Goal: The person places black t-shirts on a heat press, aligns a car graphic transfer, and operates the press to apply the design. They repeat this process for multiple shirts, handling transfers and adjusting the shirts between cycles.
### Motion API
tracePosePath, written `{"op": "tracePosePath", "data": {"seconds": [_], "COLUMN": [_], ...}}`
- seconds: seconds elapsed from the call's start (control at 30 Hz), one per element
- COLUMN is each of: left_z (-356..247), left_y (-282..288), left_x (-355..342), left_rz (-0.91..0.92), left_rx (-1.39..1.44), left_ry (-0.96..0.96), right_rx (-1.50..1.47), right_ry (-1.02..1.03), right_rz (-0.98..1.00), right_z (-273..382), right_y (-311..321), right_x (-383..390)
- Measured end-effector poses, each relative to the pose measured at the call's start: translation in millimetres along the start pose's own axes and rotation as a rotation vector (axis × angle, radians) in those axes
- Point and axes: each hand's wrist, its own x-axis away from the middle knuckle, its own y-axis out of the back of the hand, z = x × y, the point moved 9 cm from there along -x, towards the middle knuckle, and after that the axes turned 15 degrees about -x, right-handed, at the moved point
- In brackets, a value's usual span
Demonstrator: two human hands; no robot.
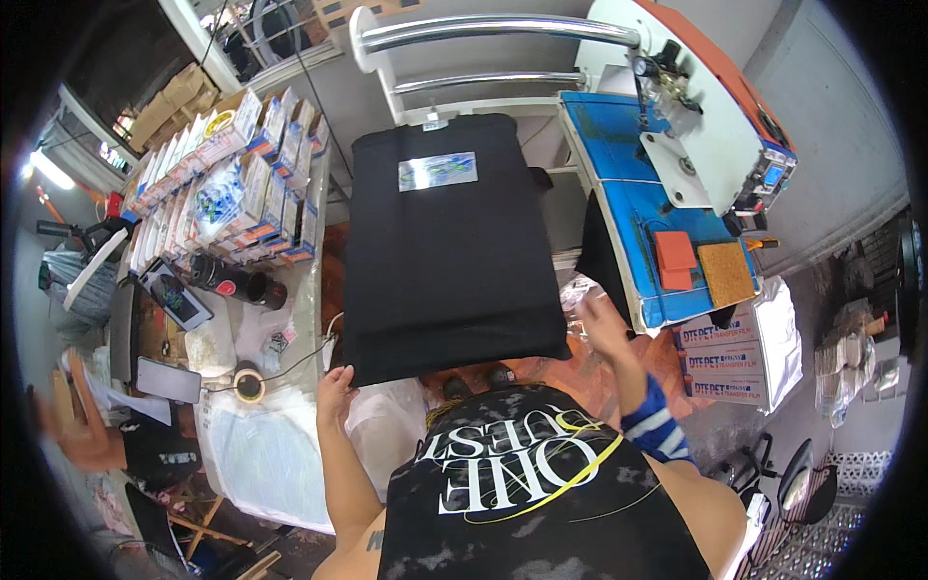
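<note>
A black T-shirt (pixel 445 271) lies spread on a board, with a shiny film with a blue and green design (pixel 437 170) near its collar end. My left hand (pixel 335 387) pinches the shirt's near left corner. My right hand (pixel 604 329) is off the shirt, just right of its near right corner, slightly blurred, with fingers apart and nothing visible in them. A blue-banded sleeve or wrap is on my right forearm.
A white heat press (pixel 686 116) with a blue bed (pixel 667 296) holds orange and cork pads at right, above stacked boxes (pixel 730 362). At left, a table (pixel 314 280) carries boxes, a phone (pixel 168 380) and a roll of tape. Another person (pixel 145 454) is at far left.
</note>
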Motion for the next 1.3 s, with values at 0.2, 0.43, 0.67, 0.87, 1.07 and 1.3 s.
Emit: {"op": "tracePosePath", "data": {"seconds": [0.2,0.43,0.67,0.87,1.07,1.3], "left_z": [-57,-228,-480,-436,-291,-330], "left_y": [10,5,-29,-20,-46,-80], "left_x": [21,27,-38,9,12,-90], "left_rz": [-0.052,0.243,0.174,0.124,0.238,0.011], "left_rx": [-0.264,-0.276,0.635,0.267,-0.363,-0.897], "left_ry": [-0.152,-0.604,-0.927,-0.907,-0.525,-0.693], "right_rx": [-0.648,-0.497,-1.321,-0.896,-0.217,-0.118], "right_ry": [-0.561,-0.053,0.361,0.604,-0.030,0.186], "right_rz": [0.150,0.059,-0.268,-0.221,0.034,0.160], "right_z": [-99,90,260,259,156,141], "right_y": [-43,71,137,204,137,11], "right_x": [43,-54,-256,-177,-76,-175]}}
